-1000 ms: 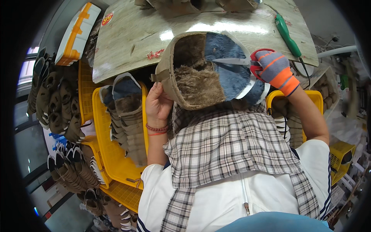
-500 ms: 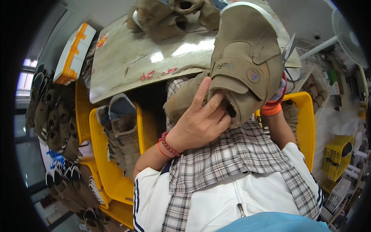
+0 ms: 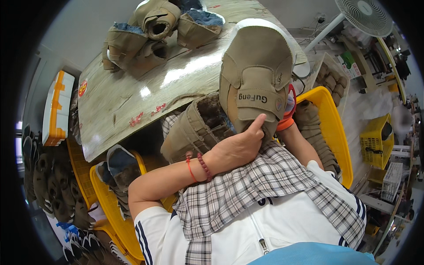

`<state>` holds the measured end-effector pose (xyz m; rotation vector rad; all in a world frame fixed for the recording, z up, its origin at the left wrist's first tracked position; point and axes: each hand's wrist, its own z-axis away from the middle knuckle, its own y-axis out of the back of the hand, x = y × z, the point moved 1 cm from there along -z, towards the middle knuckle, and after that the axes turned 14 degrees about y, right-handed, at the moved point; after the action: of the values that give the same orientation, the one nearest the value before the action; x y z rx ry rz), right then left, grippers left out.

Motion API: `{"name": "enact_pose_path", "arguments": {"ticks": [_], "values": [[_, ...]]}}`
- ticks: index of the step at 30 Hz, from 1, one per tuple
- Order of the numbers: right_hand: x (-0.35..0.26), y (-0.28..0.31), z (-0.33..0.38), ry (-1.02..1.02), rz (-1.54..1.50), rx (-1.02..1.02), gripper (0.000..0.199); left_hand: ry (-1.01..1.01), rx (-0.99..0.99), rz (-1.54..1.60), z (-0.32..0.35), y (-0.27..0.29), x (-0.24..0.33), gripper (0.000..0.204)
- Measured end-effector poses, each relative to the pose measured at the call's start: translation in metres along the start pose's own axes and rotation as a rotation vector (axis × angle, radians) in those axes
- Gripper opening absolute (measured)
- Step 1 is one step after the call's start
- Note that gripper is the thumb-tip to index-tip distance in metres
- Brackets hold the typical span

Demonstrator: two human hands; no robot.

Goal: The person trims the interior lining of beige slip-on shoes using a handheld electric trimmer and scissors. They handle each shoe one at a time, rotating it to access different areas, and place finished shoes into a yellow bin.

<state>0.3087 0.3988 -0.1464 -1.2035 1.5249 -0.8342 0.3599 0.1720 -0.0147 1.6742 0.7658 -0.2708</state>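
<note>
Left hand (image 3: 236, 149) holds one brown shoe upper (image 3: 258, 55).

2 hands: 1 bare left hand (image 3: 238, 149), 1 gloved right hand (image 3: 288, 118); 1 raised shoe upper (image 3: 258, 66), 1 lower-lying shoe upper (image 3: 187, 132); at least 4 piled shoe uppers (image 3: 127, 44) on 1 table (image 3: 110, 106); 1 red scissor handle (image 3: 292, 91); 2 bracelets (image 3: 204, 168); at least 5 yellow crates (image 3: 341, 141); 1 electric fan (image 3: 365, 9); 1 foam box (image 3: 65, 104); 1 plaid apron (image 3: 269, 165); crated uppers (image 3: 311, 128) overlap beyond counting.

On my right I see a white fan (image 3: 365, 12) and a yellow basket (image 3: 374, 138); on my left, an orange-banded white box (image 3: 58, 108).
</note>
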Motion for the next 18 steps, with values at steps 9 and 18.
{"name": "enact_pose_path", "arguments": {"ticks": [9,18], "values": [[-0.01,0.021,-0.007,-0.129,0.123,0.221,0.057,0.006,0.206,0.014,-0.02,-0.004,-0.002,0.017],[-0.012,-0.042,-0.012,-0.067,0.491,0.38,0.059,0.062,0.179,0.056,-0.02,0.001,-0.007,0.013]]}}
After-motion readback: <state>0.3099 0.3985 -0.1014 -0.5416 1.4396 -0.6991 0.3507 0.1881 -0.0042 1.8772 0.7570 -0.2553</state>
